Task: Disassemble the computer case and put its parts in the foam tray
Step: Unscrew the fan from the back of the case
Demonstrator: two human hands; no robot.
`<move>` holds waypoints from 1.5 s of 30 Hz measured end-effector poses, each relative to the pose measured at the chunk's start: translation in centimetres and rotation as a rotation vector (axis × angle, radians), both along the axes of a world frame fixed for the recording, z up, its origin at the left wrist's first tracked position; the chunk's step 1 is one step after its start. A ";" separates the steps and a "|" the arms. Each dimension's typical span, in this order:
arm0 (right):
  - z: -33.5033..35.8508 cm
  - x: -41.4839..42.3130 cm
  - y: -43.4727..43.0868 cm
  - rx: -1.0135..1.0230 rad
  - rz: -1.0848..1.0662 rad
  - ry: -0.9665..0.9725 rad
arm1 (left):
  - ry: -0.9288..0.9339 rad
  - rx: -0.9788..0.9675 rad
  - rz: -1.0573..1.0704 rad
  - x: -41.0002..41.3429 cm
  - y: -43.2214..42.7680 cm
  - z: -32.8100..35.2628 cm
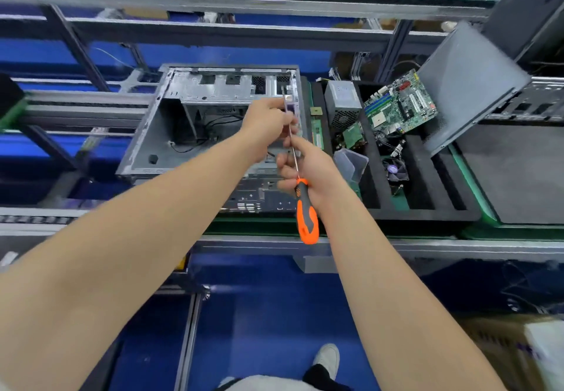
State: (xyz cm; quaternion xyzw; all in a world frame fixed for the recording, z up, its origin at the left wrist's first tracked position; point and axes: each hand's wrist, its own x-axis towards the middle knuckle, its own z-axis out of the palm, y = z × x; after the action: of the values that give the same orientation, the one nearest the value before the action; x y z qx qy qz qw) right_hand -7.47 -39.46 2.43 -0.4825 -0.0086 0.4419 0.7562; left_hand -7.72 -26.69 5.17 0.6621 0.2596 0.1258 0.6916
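**Screwdriver raised at the case's right wall**

Nearest us, our right hand [308, 171] is clamped on the screwdriver [306, 210] at the top of its orange handle, shaft pointing away. At the shaft's far end our left hand [268, 119] curls its fingers; whether they pinch the shaft or a small part, we cannot tell. Beyond lies the computer case [152, 134], open on the desk [396, 245]. We judge it stiff sheet metal, light now, sharp-edged, best gripped by its folded rims. The foam tray [427, 215] sits just right of it, crowded at the far end and barer nearest us.
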 end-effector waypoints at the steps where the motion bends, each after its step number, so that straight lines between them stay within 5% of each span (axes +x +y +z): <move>1: 0.0 -1.3 1.0 0.015 0.004 0.027 | 0.015 0.062 -0.035 -1.3 1.4 0.0; 11: -1.8 -13.8 8.5 0.050 -0.018 0.126 | 0.221 0.826 -0.377 -13.3 13.7 -2.2; 19: -3.6 -19.7 9.5 -0.027 -0.043 0.090 | 0.173 1.141 -0.663 -16.5 17.1 -2.6; 27: -6.0 -23.1 8.7 -0.033 -0.044 0.048 | 0.024 1.081 -0.521 -17.1 18.4 -4.1; 45: -7.4 -26.9 5.9 -0.131 0.032 -0.076 | 0.013 1.072 -0.509 -18.0 17.9 -4.1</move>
State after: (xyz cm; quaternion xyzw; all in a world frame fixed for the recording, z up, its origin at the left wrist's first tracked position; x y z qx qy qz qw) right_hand -34.34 -33.53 -4.99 -0.5472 -0.0160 0.4351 0.7149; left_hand -25.69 -8.84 1.10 0.9612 -0.0029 0.0656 0.2678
